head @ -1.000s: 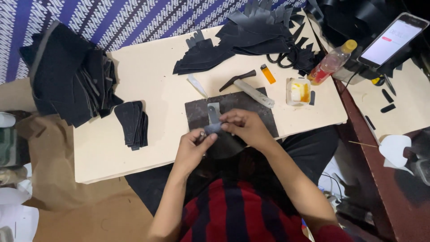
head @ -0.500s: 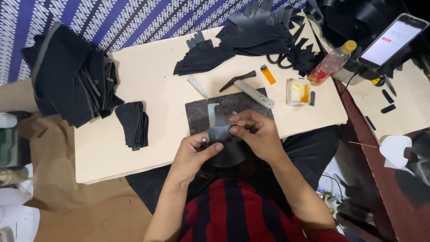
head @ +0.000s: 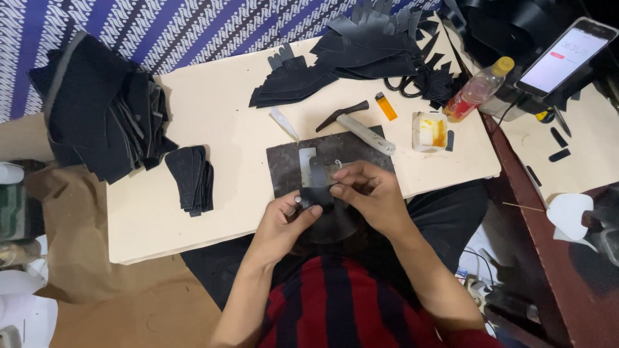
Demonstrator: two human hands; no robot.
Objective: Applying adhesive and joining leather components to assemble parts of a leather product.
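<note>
Head view: both grips closed on black leather piece (head: 320,193)

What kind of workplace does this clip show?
Probably a small leather or shoe-part workshop: stacks of cut black pieces on a low board, a hammer, and a glue tub.

A pale wooden board (head: 193,103) lies over blue-and-white patterned cloth (head: 161,26).

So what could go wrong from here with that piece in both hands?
The open glue tub sits near the right hand; a stray elbow might tip it. The dark piece overhangs the board edge, so a loosened grip could drop it. The hammer lies close behind the hands.
</note>
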